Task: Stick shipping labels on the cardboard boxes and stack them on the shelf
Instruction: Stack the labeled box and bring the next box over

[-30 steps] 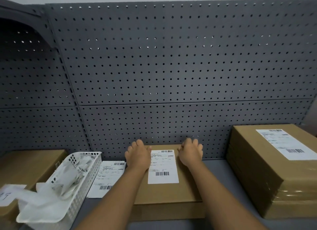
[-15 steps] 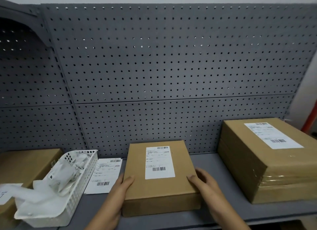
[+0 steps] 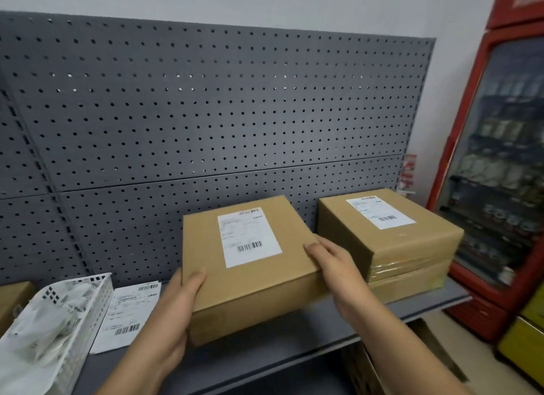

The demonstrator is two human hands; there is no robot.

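Over the grey shelf I see the cardboard box, shipping label on top, gripped from both sides: the left hand clasps its near-left corner and the right hand curls over its right edge, just beside the stacked boxes; a loose label sheet and white basket lie further left

Both bare forearms reach forward from the lower edge; the left hand clasps the near left corner of the box, thumb on top, fingers hidden beneath; the right hand grips its right edge, fingertips curled over the top.
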